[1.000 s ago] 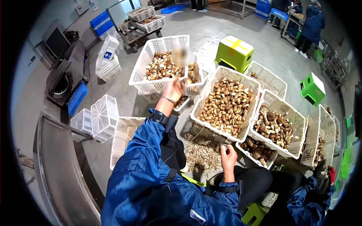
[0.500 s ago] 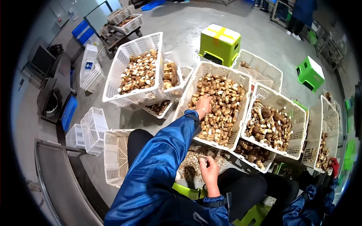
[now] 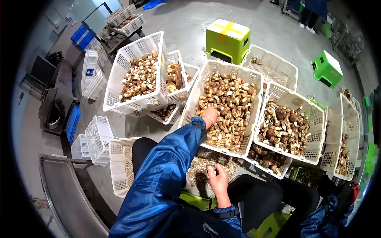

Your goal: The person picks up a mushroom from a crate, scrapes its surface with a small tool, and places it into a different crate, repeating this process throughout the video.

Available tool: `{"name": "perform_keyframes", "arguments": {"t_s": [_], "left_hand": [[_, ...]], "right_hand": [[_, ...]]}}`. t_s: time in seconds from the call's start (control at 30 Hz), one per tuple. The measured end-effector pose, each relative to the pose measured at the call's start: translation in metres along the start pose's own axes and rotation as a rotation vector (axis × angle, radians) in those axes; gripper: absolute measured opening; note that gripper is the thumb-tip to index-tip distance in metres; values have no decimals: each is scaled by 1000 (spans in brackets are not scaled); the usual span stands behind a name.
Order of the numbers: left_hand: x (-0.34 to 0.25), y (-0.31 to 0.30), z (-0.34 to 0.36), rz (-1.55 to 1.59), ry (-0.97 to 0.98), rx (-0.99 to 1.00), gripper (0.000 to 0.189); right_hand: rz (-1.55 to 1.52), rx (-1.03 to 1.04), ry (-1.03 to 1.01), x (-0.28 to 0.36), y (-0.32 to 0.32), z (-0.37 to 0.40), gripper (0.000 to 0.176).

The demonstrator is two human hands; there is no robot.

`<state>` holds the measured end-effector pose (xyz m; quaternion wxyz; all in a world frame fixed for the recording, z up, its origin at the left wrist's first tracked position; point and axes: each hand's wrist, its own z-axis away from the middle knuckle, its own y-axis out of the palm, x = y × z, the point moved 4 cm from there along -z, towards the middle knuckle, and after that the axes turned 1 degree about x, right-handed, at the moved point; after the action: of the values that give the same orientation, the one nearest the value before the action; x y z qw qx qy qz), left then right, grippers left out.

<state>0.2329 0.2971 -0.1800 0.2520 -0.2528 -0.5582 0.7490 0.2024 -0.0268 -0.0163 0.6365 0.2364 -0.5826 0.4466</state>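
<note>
My left hand (image 3: 210,116) is down among the brown-and-white mushrooms (image 3: 232,99) in the large white crate (image 3: 189,104), toward its left side. Its fingers point into the pile and are mostly hidden, so any grip does not show. Over a heap of pale trimmings (image 3: 200,166) between my knees is my right hand (image 3: 219,180), its thumb and fingers closed. A small dark item (image 3: 212,167) sticks up at the fingertips; its kind is not clear.
On the right stand a crate of longer-stemmed mushrooms (image 3: 283,129) and a tilted crate (image 3: 335,135). Stacked mushroom crates (image 3: 113,93) are at left. Green stools (image 3: 227,41) stand behind. A neighbouring person's sleeve (image 3: 327,216) shows at lower right.
My left hand has shifted slightly left and down within the mushroom crate. My right hand stays over the trimmings, the dark item now more visible. The view has tilted slightly.
</note>
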Motion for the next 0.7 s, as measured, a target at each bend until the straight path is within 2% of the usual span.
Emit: {"name": "perform_keyframes", "arguments": {"t_s": [0.07, 0.1, 0.17, 0.2, 0.27, 0.37, 0.43, 0.5, 0.53, 0.57, 0.63, 0.67, 0.7], "left_hand": [[1, -17, 25, 102, 1, -94, 19], [2, -21, 29, 14, -34, 18, 22], [8, -30, 44, 217, -18, -153, 23], [1, -56, 65, 288, -17, -176, 25], [18, -32, 65, 283, 14, -180, 27], [23, -47, 82, 199, 12, -93, 27], [34, -20, 65, 124, -27, -49, 29], [29, -7, 50, 10, -104, 151, 33], [16, -14, 54, -4, -9, 94, 33], [10, -10, 52, 116, -4, 52, 31], [-11, -10, 48, 6, -40, 161, 33], [-12, 6, 33, -23, -51, 105, 36], [-5, 33, 12, 99, -43, 9, 31]], "right_hand": [[38, -3, 2, 8, -1, 2, 17], [40, -5, -8, 6, 0, 2, 17], [44, -12, -19, -3, 1, 4, 17], [38, -38, -25, 3, 0, 6, 18], [60, -13, -5, 3, -4, 10, 20], [124, -21, -53, 0, 1, 18, 22], [114, -38, -99, 3, 0, 21, 23], [58, -54, -130, 9, -2, 25, 23], [101, -49, -100, 6, -3, 24, 22], [115, -36, -94, 0, -4, 22, 19], [70, -66, -134, 7, -7, 20, 18], [92, -61, -112, 8, -7, 19, 17], [53, -35, -63, 14, -10, 19, 16]]}}
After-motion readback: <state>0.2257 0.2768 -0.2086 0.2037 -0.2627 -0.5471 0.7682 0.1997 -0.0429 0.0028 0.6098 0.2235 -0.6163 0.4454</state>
